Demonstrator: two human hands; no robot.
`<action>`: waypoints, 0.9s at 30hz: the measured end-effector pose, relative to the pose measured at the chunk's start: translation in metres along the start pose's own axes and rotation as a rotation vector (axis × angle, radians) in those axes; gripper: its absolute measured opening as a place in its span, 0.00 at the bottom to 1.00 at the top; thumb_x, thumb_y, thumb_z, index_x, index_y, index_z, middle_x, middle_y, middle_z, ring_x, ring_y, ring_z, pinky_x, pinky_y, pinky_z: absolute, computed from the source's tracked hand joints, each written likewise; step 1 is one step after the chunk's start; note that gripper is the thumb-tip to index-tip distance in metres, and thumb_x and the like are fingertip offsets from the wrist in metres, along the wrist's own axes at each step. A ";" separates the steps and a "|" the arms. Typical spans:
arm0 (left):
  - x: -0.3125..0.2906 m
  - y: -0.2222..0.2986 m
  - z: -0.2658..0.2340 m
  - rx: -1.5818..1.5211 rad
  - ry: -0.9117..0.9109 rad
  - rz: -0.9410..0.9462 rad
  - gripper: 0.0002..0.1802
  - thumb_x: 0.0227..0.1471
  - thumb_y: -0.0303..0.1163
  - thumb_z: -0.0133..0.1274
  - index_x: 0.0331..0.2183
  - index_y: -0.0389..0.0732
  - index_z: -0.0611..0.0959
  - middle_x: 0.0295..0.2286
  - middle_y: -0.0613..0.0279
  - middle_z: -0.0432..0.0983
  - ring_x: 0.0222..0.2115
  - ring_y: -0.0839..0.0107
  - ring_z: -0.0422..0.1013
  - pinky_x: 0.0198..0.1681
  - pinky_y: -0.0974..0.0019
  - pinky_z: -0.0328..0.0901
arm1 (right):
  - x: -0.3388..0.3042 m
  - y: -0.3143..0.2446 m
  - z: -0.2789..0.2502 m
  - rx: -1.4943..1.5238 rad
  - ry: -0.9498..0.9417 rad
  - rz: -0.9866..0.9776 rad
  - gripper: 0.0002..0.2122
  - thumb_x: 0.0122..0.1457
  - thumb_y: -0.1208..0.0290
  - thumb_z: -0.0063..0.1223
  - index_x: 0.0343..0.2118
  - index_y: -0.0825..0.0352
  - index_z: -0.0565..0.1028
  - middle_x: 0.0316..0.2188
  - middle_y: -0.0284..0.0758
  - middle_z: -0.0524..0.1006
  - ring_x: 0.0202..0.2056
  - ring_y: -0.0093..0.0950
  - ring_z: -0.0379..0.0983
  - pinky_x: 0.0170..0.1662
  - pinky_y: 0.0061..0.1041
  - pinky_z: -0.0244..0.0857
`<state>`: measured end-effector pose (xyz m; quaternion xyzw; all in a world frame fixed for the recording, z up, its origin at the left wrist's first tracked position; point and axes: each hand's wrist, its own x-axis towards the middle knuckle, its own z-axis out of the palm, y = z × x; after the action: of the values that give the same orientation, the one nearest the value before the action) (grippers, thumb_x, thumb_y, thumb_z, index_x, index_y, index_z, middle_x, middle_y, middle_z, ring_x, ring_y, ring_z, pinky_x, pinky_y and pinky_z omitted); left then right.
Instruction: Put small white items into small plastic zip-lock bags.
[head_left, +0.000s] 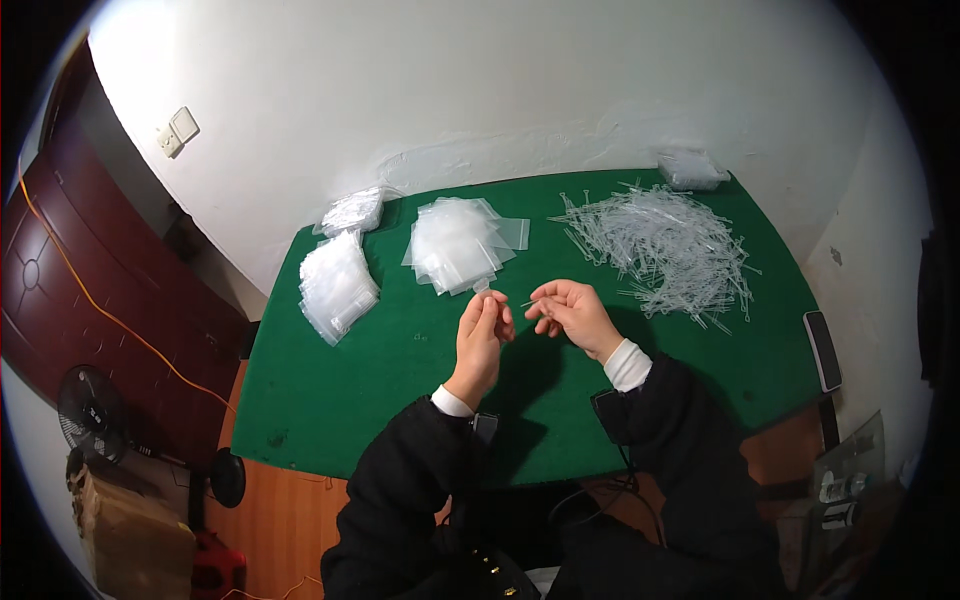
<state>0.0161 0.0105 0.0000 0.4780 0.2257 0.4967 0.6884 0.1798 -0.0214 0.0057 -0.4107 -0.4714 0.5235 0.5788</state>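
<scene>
Over the middle of the green table, my left hand [484, 338] is closed in a pinch. A small clear piece [482, 285] shows at its fingertips, just below a spread of clear zip bags [452, 245]; whether it belongs to that spread I cannot tell. Close by on the right, my right hand [572, 312] has thumb and forefinger pinched on a thin clear plastic stick [527, 304], which points toward the left hand. Beyond the right hand lies a large tangled heap of clear plastic sticks with looped ends [665, 250].
A stack of filled-looking clear bags [338, 285] lies at the left, with another bundle of bags [355, 212] behind it. A clear box [692, 168] stands at the back right corner. A phone-like device [822, 350] sits at the table's right edge. Cables [625, 485] hang near my lap.
</scene>
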 end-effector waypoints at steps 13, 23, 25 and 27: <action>0.003 -0.001 -0.007 -0.113 0.054 0.080 0.11 0.58 0.37 0.36 0.32 0.41 0.69 0.22 0.68 0.63 0.20 0.78 0.58 0.25 0.75 0.57 | 0.003 0.020 -0.012 -0.914 0.024 -0.374 0.05 0.48 0.72 0.54 0.24 0.69 0.77 0.18 0.34 0.74 0.17 0.21 0.67 0.21 0.20 0.60; 0.003 -0.002 -0.005 -0.110 -0.022 0.055 0.11 0.58 0.36 0.36 0.35 0.40 0.69 0.26 0.66 0.67 0.25 0.76 0.63 0.30 0.73 0.60 | -0.011 -0.004 0.018 -0.132 -0.180 -0.075 0.08 0.56 0.70 0.48 0.27 0.68 0.76 0.13 0.27 0.70 0.15 0.13 0.63 0.17 0.14 0.55; 0.003 -0.002 -0.002 -0.098 -0.060 0.061 0.11 0.58 0.35 0.36 0.35 0.39 0.69 0.27 0.65 0.67 0.26 0.75 0.64 0.32 0.73 0.61 | -0.013 -0.005 0.020 -0.129 -0.213 -0.070 0.09 0.57 0.68 0.47 0.26 0.68 0.74 0.13 0.27 0.69 0.15 0.13 0.62 0.17 0.14 0.54; 0.001 0.001 0.002 -0.099 -0.070 0.091 0.12 0.59 0.35 0.36 0.35 0.38 0.69 0.30 0.62 0.69 0.29 0.76 0.65 0.34 0.73 0.61 | -0.012 -0.005 0.024 -0.125 -0.221 -0.067 0.10 0.57 0.67 0.46 0.26 0.68 0.74 0.13 0.26 0.68 0.15 0.13 0.61 0.17 0.14 0.54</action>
<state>0.0175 0.0109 0.0020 0.4703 0.1548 0.5208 0.6955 0.1577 -0.0345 0.0140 -0.3697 -0.5774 0.5154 0.5141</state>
